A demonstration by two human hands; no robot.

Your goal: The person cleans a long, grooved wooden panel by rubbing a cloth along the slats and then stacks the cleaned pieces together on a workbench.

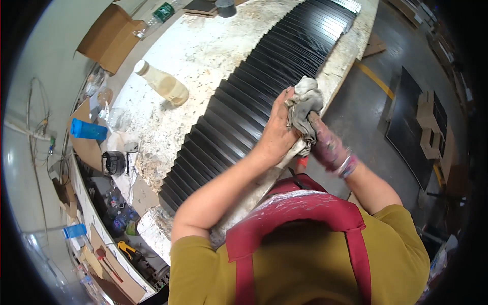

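A long black pleated bellows cover (231, 109) lies diagonally across the stained white table (203, 61), its folds running crosswise. Above its near edge, a crumpled grey-white rag (306, 104) is bunched up between my two hands. My bare left hand (278, 127) grips the rag from the left. On the other side, my right hand (328, 145), in a stained pinkish glove and slightly blurred, closes on the rag's lower right part. Fingers of both hands are partly hidden by the cloth. Below the hands shows a small red thing (302, 161) that I cannot make out.
A cloudy bottle (162, 84) lies on the table left of the bellows. Along the left edge are a blue cup (89, 129), a black tape roll (113, 162) and an open cardboard box (108, 38). Dark panels (409, 127) and cardboard lie on the floor at right.
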